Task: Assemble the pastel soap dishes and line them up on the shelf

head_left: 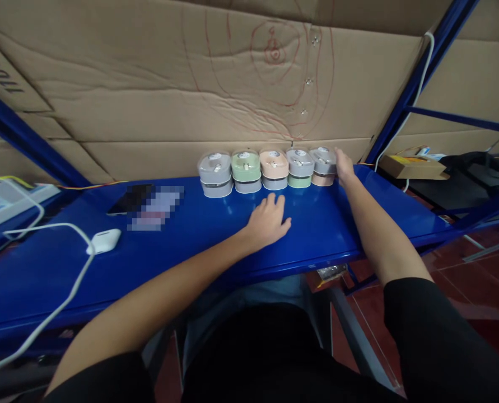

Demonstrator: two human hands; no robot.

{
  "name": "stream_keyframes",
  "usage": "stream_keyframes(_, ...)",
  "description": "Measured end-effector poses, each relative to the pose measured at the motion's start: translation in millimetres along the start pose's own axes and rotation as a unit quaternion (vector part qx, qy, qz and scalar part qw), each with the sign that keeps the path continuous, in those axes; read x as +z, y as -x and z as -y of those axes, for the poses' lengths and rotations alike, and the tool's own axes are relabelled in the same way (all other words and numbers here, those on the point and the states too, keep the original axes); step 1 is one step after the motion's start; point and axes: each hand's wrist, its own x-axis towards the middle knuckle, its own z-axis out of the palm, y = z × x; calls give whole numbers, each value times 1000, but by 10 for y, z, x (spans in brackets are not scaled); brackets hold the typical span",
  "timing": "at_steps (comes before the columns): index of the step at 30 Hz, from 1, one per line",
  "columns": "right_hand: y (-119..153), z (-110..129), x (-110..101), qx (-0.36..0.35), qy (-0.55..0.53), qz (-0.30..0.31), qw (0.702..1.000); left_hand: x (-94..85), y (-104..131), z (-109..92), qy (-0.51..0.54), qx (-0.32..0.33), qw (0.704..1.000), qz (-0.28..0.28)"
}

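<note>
Several two-layer containers with clear lids stand side by side at the back of the blue tabletop (182, 252). From the left, their upper parts are grey (216, 174), green (246, 170), peach (274, 169), grey (301, 167) and grey (323, 165). The last has a peach lower part. My left hand (269, 221) rests in front of the peach-topped container, fingers apart and holding nothing. At the right end of the row, my right hand (344, 165) is upright against the side of the last container, its fingers extended.
A dark phone (125, 200) lies left of the row beside a pixelated item (157, 208). A white case (106, 240) and white cable (70, 291) are nearer. Cardboard (148, 120) stands behind; a blue post (413, 78) rises at right.
</note>
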Motion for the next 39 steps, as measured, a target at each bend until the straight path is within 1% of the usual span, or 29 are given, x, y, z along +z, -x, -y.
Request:
stream_keyframes(1, 25, 58, -40, 34, 3, -37, 999, -12, -6, 92, 3, -13, 1000, -11)
stream_keyframes(2, 60, 139, -75, 53, 12, -83, 995, -22, -15, 174, 6, -26, 999, -22)
stream_keyframes(3, 107, 245, -101, 36, 27, -126, 991, -31, -25, 245, 9, -38, 999, -28)
stream_keyframes(4, 168, 375, -110, -24, 46, -152, 987, -41, -36, 302, 10, -48, 998, -30)
stream_keyframes(5, 241, 523, -98, -105, 65, -146, 982, -50, -48, 345, 11, -56, 998, -28)
stream_keyframes(6, 325, 683, -62, -178, 84, -102, 975, -59, -61, 377, 10, -63, 998, -24)
stream_keyframes(7, 414, 845, -1, -244, 109, -36, 963, -66, -73, 398, 7, -69, 997, -20)
stream_keyframes(8, 504, 1000, 80, -302, 137, 36, 943, -72, -82, 413, 3, -75, 997, -14)
stream_keyframes(9, 591, 1138, 177, -352, 166, 101, 916, -76, -90, 423, -1, -80, 997, -10)
stream_keyframes(10, 671, 1253, 281, -389, 195, 153, 887, -77, -95, 431, -5, -85, 996, -6)
stream_keyframes(11, 740, 1339, 384, -406, 224, 180, 868, -77, -98, 439, -8, -90, 996, -2)
stream_keyframes(12, 798, 1397, 479, -408, 250, 189, 857, -74, -100, 449, -8, -92, 996, 0)
stream_keyframes(14, 881, 1440, 618, -401, 289, 187, 849, -64, -105, 472, -3, -93, 996, -1)
stream_keyframes(17, 954, 1406, 671, -401, 309, 177, 844, -45, -122, 510, 13, -97, 995, -12)
stream_keyframes(22, 1075, 1370, 513, -424, 300, 154, 840, -10, -175, 605, 44, -96, 993, -46)
stream_keyframes(24, 1114, 1375, 426, -421, 290, 145, 847, -11, -194, 660, 66, -87, 991, -76)
stream_keyframes(26, 1134, 1382, 329, -407, 265, 129, 864, -31, -202, 725, 100, -77, 984, -126)
stream_keyframes(28, 1142, 1390, 219, -394, 221, 101, 886, -71, -192, 801, 159, -59, 967, -189)
stream_keyframes(30, 1159, 1407, 110, -391, 156, 67, 905, -116, -160, 893, 242, -34, 941, -233)
stream_keyframes(31, 1177, 1421, 65, -391, 117, 51, 912, -134, -136, 946, 290, -23, 926, -241)
stream_keyframes(33, 1242, 1457, 10, -387, 31, 42, 921, -151, -77, 1065, 393, -14, 892, -224)
stream_keyframes(34, 1289, 1476, 6, -383, -14, 59, 922, -150, -44, 1128, 444, -14, 872, -205)
stream_keyframes(35, 1344, 1495, 17, -380, -57, 92, 919, -143, -11, 1191, 492, -16, 851, -182)
stream_keyframes(36, 1404, 1511, 42, -379, -97, 137, 910, -131, 22, 1251, 535, -19, 830, -156)
stream_keyframes(38, 1526, 1531, 122, -383, -165, 236, 878, -106, 78, 1351, 603, -23, 790, -111)
stream_keyframes(39, 1579, 1534, 169, -387, -188, 274, 860, -96, 100, 1389, 623, -26, 776, -90)
